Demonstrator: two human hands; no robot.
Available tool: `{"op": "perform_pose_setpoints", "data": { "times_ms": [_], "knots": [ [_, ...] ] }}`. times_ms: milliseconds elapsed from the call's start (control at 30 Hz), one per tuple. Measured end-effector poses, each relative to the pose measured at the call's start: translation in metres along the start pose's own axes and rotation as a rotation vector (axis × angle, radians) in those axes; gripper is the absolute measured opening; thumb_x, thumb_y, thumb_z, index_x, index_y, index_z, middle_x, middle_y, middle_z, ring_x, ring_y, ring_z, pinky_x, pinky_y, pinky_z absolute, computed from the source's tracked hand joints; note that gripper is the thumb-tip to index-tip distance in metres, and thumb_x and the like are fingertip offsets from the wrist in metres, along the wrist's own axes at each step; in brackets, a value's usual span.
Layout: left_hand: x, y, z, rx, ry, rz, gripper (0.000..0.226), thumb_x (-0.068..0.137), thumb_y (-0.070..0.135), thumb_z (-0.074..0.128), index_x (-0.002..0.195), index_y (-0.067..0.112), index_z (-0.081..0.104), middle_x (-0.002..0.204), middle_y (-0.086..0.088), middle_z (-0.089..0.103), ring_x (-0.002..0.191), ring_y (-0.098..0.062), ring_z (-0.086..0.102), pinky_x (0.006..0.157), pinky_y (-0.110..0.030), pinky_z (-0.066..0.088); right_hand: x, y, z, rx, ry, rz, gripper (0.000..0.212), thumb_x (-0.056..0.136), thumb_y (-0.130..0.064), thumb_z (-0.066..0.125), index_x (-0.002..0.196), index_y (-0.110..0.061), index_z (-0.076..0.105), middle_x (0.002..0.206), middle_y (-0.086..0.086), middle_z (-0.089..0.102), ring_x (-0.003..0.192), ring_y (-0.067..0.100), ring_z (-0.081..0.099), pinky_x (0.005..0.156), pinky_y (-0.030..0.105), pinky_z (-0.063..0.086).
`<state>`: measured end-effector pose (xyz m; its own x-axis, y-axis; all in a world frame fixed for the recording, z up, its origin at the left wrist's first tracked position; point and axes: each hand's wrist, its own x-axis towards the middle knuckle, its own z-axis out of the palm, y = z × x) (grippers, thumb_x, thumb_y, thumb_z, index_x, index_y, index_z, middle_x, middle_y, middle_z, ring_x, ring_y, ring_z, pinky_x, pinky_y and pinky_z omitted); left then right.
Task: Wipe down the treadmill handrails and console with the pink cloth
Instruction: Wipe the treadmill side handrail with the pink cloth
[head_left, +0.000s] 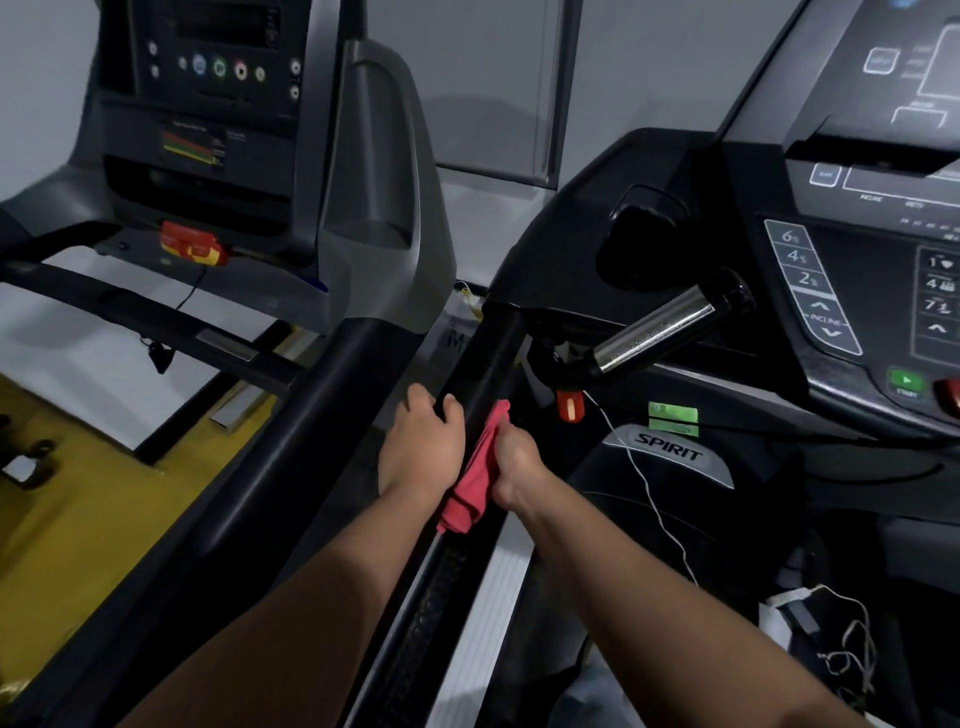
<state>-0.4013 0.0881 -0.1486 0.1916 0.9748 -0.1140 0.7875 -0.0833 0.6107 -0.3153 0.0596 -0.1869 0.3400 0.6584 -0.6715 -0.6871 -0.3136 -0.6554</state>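
Pink cloth (474, 470), head view: bunched lengthwise along the black handrail (491, 358) of the rt treadmill, approx mid-rail, sandwiched btwn both hands. Right hand (514, 460) sits on the cloth's rt side, fingers curled round it, pressing it vs the rail. Cloth's top end pokes out above the fist; bottom end trails down the rail btwn the two wrists. Left hand (423, 441) is just beside the cloth, touching its left edge, fingers hooked over the rail w/ tips on the top face; it grips the rail, not the cloth. Console (831, 291) w/ incline keys is up and to the rt, well apart from the cloth. Silver grip bar (654, 327) juts out btwn rail and console. Red clip (569, 408) w/ white cord (649, 483) hangs under it, near the right hand. 2nd treadmill (363, 218) stands to the left.
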Motion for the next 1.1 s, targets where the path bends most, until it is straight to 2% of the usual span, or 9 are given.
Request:
{"op": "perform_pose_setpoints", "data": {
  "times_ms": [133, 267, 333, 433, 567, 767, 900, 1000, 1100],
  "knots": [
    [0.000, 0.001, 0.000, 0.006, 0.000, 0.001, 0.031, 0.099, 0.038, 0.033, 0.112, 0.013, 0.046, 0.112, -0.008, 0.055, 0.086, -0.018, 0.050, 0.066, -0.033, 0.036, -0.004, 0.005, 0.007, -0.112, 0.008, -0.211, 0.037, 0.101, -0.037, 0.036, 0.110, -0.008, 0.057, 0.100, 0.008, 0.065, 0.091, 0.019, 0.062, 0.086, 0.033, 0.050],
    [-0.005, 0.000, 0.001, 0.022, 0.014, -0.009, 0.034, 0.099, 0.040, 0.032, 0.114, 0.012, 0.047, 0.114, -0.008, 0.056, 0.095, -0.024, 0.056, 0.071, -0.033, 0.038, 0.005, 0.011, 0.016, -0.220, 0.110, -0.362, 0.021, 0.099, -0.032, 0.040, 0.101, -0.012, 0.043, 0.073, -0.003, 0.049, 0.063, 0.009, 0.047, 0.060, 0.023, 0.040],
    [-0.006, -0.002, 0.000, 0.017, 0.010, -0.020, 0.035, 0.099, 0.041, 0.033, 0.115, 0.013, 0.047, 0.114, -0.007, 0.057, 0.099, -0.026, 0.057, 0.073, -0.034, 0.039, 0.004, 0.006, 0.017, -0.146, 0.113, -0.303, 0.026, 0.100, -0.028, 0.038, 0.098, -0.006, 0.051, 0.077, 0.004, 0.058, 0.068, 0.015, 0.056, 0.064, 0.026, 0.046],
    [-0.003, -0.002, 0.000, 0.012, 0.010, -0.004, 0.031, 0.099, 0.039, 0.033, 0.111, 0.014, 0.046, 0.110, -0.007, 0.057, 0.094, -0.025, 0.057, 0.071, -0.035, 0.042, 0.000, 0.001, 0.015, 0.177, 0.007, -0.113, 0.035, 0.100, -0.017, 0.032, 0.093, -0.005, 0.064, 0.087, 0.012, 0.067, 0.082, 0.026, 0.064, 0.071, 0.031, 0.052],
    [0.001, -0.001, 0.003, 0.024, 0.023, 0.035, 0.029, 0.101, 0.032, 0.029, 0.111, 0.010, 0.045, 0.111, -0.009, 0.055, 0.092, -0.027, 0.056, 0.068, -0.036, 0.037, 0.008, 0.008, 0.019, 0.277, -0.033, -0.030, 0.050, 0.102, -0.036, 0.026, 0.102, -0.008, 0.067, 0.099, 0.013, 0.068, 0.096, 0.028, 0.063, 0.089, 0.036, 0.049],
    [0.002, -0.004, 0.005, 0.016, 0.054, 0.058, 0.022, 0.102, 0.025, 0.025, 0.100, 0.013, 0.043, 0.104, -0.009, 0.056, 0.085, -0.027, 0.057, 0.066, -0.037, 0.040, 0.032, 0.011, 0.016, 0.270, -0.153, 0.086, 0.041, 0.097, -0.037, 0.038, 0.081, -0.012, 0.066, 0.076, 0.009, 0.067, 0.074, 0.022, 0.063, 0.070, 0.030, 0.053],
    [0.003, -0.004, 0.004, -0.027, 0.068, 0.039, 0.019, 0.101, 0.022, 0.027, 0.102, 0.015, 0.045, 0.109, -0.006, 0.054, 0.091, -0.027, 0.056, 0.076, -0.042, 0.046, 0.053, 0.012, 0.022, 0.239, -0.250, 0.122, 0.036, 0.093, -0.038, 0.042, 0.082, -0.012, 0.065, 0.081, 0.007, 0.064, 0.075, 0.021, 0.062, 0.076, 0.031, 0.050],
    [0.002, -0.003, 0.003, -0.014, 0.085, 0.045, 0.020, 0.101, 0.021, 0.029, 0.104, 0.012, 0.047, 0.111, -0.006, 0.050, 0.097, -0.026, 0.054, 0.075, -0.039, 0.043, 0.058, 0.009, 0.025, 0.260, -0.290, 0.134, 0.046, 0.095, -0.038, 0.036, 0.070, -0.012, 0.065, 0.067, 0.006, 0.063, 0.062, 0.020, 0.062, 0.066, 0.026, 0.050],
    [0.002, -0.004, 0.003, -0.018, 0.068, 0.032, 0.022, 0.101, 0.021, 0.029, 0.106, 0.011, 0.048, 0.112, -0.007, 0.051, 0.100, -0.026, 0.052, 0.075, -0.036, 0.039, 0.056, 0.006, 0.028, 0.301, -0.266, 0.133, 0.045, 0.097, -0.038, 0.031, 0.072, -0.013, 0.058, 0.059, 0.006, 0.061, 0.052, 0.018, 0.062, 0.060, 0.023, 0.048]
  ]
}}
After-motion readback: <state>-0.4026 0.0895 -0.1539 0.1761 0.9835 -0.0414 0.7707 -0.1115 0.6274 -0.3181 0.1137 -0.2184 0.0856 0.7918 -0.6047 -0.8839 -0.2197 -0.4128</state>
